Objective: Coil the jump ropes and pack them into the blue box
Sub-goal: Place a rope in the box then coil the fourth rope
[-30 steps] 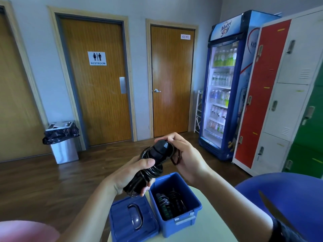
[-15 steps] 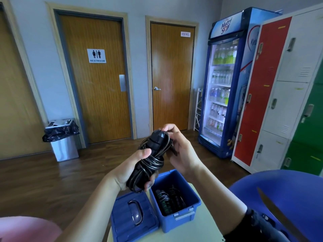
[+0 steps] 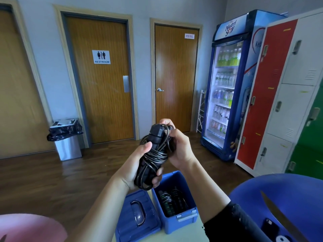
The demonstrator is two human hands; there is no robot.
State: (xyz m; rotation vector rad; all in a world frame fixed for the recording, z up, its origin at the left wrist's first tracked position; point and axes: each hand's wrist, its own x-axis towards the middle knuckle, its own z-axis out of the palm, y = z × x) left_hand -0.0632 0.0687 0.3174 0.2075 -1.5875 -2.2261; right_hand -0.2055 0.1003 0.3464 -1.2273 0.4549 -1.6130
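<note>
My left hand grips the coiled rope round its handles; my right hand pinches the cord near the top, above the open box.

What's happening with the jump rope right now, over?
Left hand grips coiled jump rope. Right hand pinches it up top. Blue box open below, lid beside it. Nothing in the way.

Glossy plastic blue box; wood-grain restroom door.

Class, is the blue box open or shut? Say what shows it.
Open. Its lid lies beside the box, and coiled ropes show inside.
</note>
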